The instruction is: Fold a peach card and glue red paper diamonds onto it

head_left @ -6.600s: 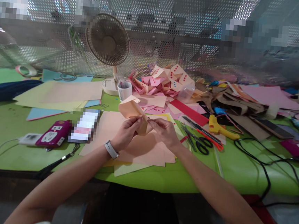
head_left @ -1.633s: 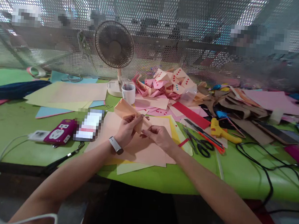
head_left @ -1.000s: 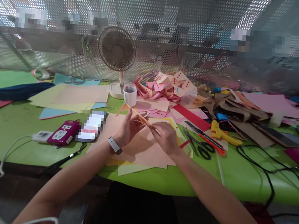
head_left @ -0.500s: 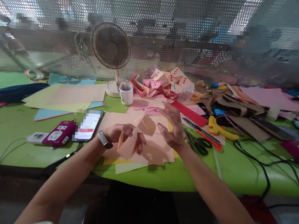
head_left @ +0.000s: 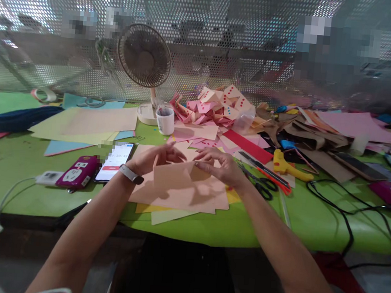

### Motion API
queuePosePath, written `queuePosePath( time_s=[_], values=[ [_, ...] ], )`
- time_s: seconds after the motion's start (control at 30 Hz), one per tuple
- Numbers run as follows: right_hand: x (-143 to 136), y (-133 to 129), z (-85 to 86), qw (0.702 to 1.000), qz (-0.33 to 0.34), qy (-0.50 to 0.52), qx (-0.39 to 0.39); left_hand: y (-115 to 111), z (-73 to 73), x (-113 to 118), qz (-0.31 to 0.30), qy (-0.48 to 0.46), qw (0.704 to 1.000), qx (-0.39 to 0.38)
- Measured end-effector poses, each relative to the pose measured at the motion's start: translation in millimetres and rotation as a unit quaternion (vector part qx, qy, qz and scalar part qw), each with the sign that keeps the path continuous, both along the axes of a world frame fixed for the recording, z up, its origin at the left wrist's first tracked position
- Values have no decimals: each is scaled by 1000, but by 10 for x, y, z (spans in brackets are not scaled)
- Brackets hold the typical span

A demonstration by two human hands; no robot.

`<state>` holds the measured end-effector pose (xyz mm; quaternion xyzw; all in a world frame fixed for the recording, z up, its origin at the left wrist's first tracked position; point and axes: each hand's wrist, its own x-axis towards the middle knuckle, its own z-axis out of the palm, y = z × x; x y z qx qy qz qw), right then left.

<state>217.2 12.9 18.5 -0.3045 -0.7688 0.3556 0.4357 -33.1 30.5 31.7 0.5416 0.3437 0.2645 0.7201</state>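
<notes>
A folded piece of peach paper (head_left: 171, 177) stands up between my hands, over a stack of peach sheets (head_left: 207, 202). My left hand (head_left: 156, 157) holds it at the upper left, with some fingers hidden behind it. At its upper right edge, the thumb and fingers of my right hand (head_left: 218, 164) pinch the paper. Yellow and pale green sheets stick out from under the peach stack. Black-handled scissors (head_left: 263, 185) lie to the right of my right hand.
A phone (head_left: 115, 162) and a magenta power adapter (head_left: 78, 172) lie left. Behind stand a white cup (head_left: 165, 122), a fan (head_left: 144, 56) and a heap of folded dotted papers (head_left: 216, 107). Right are a red-orange cutter knife (head_left: 271, 175), a yellow glue gun (head_left: 291, 167) and black cables (head_left: 345, 214).
The folded paper has turned and now stands lower, with its wide face towards me. My right hand has come in from the right, from open fingers to a pinch on its edge.
</notes>
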Motion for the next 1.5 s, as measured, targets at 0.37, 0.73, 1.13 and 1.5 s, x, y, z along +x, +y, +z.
queuePosePath(
  time_s=[0.37,0.73,1.13,1.5],
  values=[
    [99,230,-127,992,-112,19,60,96,94,-106,200,210,858,424],
    [156,430,-289,987,-123,-35,92,256,-128,-241,62,337,786,515],
    [239,340,81,958,-231,168,-26,269,-174,-282,58,330,816,471],
    [1080,-393,281,896,-321,-307,4,298,-133,-276,58,350,822,445]
  ],
)
